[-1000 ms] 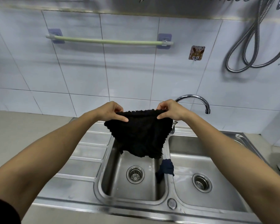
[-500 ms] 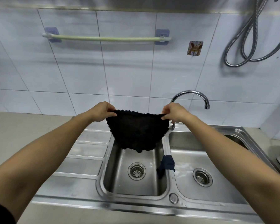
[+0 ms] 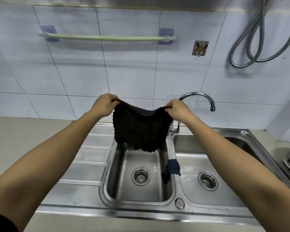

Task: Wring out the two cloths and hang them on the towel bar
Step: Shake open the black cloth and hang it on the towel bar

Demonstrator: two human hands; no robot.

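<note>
I have the black cloth (image 3: 139,129) pinched at its top corners by my left hand (image 3: 103,104) and right hand (image 3: 178,110) above the left sink basin (image 3: 137,190), limp, probably damp-heavy, so the corners look the best hold for draping

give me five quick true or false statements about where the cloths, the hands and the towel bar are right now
1. Both hands hold the black cloth by its top corners, left hand and right hand. True.
2. The black cloth already hangs over the towel bar. False: the bar is bare, and the cloth is held above the left basin.
3. A dark blue cloth is draped over the divider between the two basins. True.
4. The faucet is running water into the sink. False: no water shows at the spout.
5. The dark blue cloth hangs from the wall hook. False: the hook holds nothing.
</note>
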